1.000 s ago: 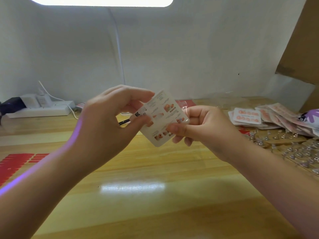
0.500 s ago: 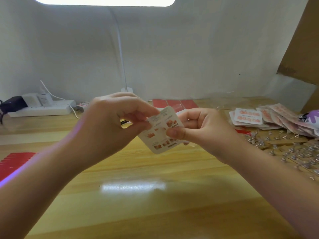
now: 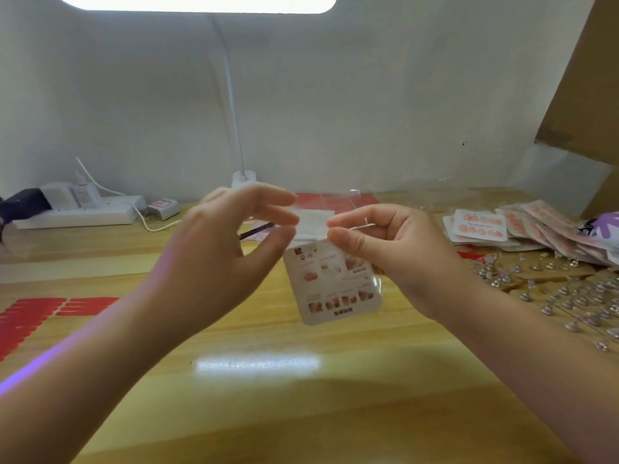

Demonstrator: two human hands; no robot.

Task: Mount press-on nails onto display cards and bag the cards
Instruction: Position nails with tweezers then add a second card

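Left hand [image 3: 214, 259]: raised over the surface [image 3: 268, 413], fingers loosely curved; thumb and fingertips pinch the white flap at the card's upper left.
Right hand [image 3: 392, 252]: thumb and forefinger pinch the top edge of the clear bag [image 3: 376, 279].
Card [image 3: 331, 283]: printed back faces me, hangs tilted between both hands, above the surface, inside the bag as far as I can tell.
Bagged cards [image 3: 502, 226]: fanned pile, far right.
Loose nails [image 3: 569, 296]: scattered nr right edge.
Red strips [image 3: 33, 313]: flat at left.
Power strip [image 3: 77, 214]: back left, by wall.
Lamp base [image 3: 244, 178]: back centre.
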